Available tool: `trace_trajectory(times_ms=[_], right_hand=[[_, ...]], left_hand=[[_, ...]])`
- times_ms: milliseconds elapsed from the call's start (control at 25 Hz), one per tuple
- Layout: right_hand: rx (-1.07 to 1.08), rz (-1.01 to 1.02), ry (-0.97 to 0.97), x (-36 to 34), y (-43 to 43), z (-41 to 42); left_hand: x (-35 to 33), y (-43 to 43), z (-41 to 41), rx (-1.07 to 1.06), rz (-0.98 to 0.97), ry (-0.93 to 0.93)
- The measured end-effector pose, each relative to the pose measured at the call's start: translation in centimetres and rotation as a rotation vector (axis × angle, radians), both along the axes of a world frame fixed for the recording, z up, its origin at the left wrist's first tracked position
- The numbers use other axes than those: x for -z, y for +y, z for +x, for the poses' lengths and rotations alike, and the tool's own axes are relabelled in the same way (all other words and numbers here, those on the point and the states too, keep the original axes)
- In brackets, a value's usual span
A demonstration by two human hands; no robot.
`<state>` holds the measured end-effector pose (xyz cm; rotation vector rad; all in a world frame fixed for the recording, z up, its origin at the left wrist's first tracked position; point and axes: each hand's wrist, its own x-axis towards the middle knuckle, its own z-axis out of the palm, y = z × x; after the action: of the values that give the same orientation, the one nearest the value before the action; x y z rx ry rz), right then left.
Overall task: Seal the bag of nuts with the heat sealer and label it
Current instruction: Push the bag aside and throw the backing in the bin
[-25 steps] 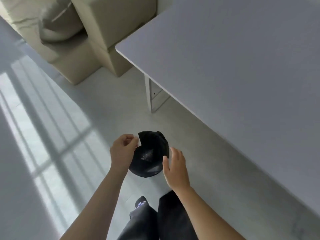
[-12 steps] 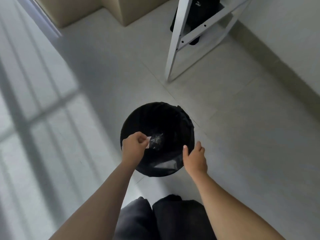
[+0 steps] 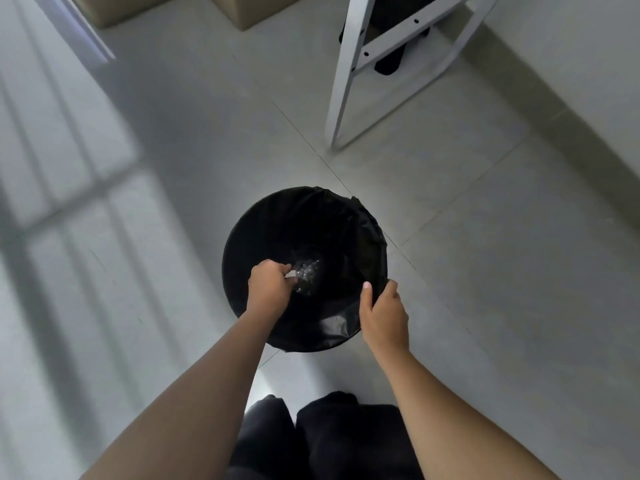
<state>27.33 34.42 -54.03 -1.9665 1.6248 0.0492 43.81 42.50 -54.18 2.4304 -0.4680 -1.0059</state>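
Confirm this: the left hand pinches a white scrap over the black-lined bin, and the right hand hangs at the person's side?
Wrong on the right hand: the head view shows it gripping the rim of the bin, thumb inside. The left hand does pinch the white scrap over the bin.

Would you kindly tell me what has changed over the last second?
The left hand has carried the white scrap from beside the bin to over its mouth; the right hand has moved in to hold its rim. The left grip on the scrap is unchanged.
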Motion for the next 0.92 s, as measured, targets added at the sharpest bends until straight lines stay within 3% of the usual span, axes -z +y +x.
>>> trace_trajectory(times_ms=[200, 320, 480, 680, 920], right_hand=[[-0.068, 0.005, -0.008, -12.1, 0.6, 1.4], [-0.134, 0.005, -0.095, -25.0, 1.3, 2.0], [-0.157, -0.169, -0.177, -42.3, 2.1, 0.4], [0.108, -0.460, -0.200, -55.5, -2.2, -5.8], [0.426, -0.731, -0.121, -63.7, -11.9, -19.8]], left_hand=[[-13.2, 0.3, 0.6, -0.002, -0.095, -0.066], [-27.1, 0.3, -0.3, -0.032, -0.232, -0.140], [-45.0, -0.3, -3.2, 0.079, -0.401, -0.225], [-58.6, -7.1, -9.3, 0.372, -0.598, -0.300], [-66.2, -19.6, -21.3, 0.763, -0.795, -0.331]])
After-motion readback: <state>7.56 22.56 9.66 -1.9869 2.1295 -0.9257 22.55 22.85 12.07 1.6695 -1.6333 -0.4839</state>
